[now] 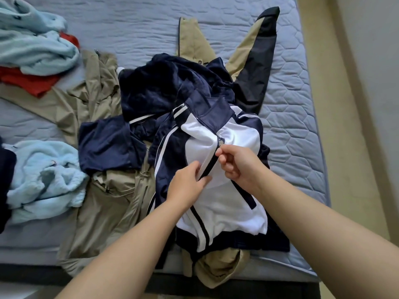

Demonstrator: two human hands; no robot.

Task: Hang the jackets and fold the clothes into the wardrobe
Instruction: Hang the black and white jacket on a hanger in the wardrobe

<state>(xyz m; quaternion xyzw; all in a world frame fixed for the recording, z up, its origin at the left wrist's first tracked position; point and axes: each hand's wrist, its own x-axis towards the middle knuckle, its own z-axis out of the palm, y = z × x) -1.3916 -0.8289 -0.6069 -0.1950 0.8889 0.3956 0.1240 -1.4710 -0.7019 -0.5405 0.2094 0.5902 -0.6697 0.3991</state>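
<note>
Squarely in the middle of the blue quilted mattress (291,130) lies the navy-and-white jacket (228,203), front up, collar away from the person, hem near the mattress's close edge; every other place below is given from it.

Both hands are on its front; the left hand (185,186) pinches the white cloth between thumb and fingers just left of the dark zip line; the right hand (239,167) has its fingers curled in, thumb and forefinger nipped together at the zip, right under the small metal zip pull (220,142); it seems to grip the zip's edge and not the pull itself, though the view is too tight to be sure.

Under the jacket and sticking out beyond its collar is a khaki jacket (254,67) with one black sleeve; a bit of the same khaki shows below the hem.

Touching the collar on the far left side is a crumpled dark navy garment (155,87); just left of the jacket sits a navy piece (108,145) on top of khaki clothing (103,212).

Well to the left lies a pale blue fleece (43,180); far up and left, another pale blue fleece heap (32,46) rests over a red garment (28,80).
</note>
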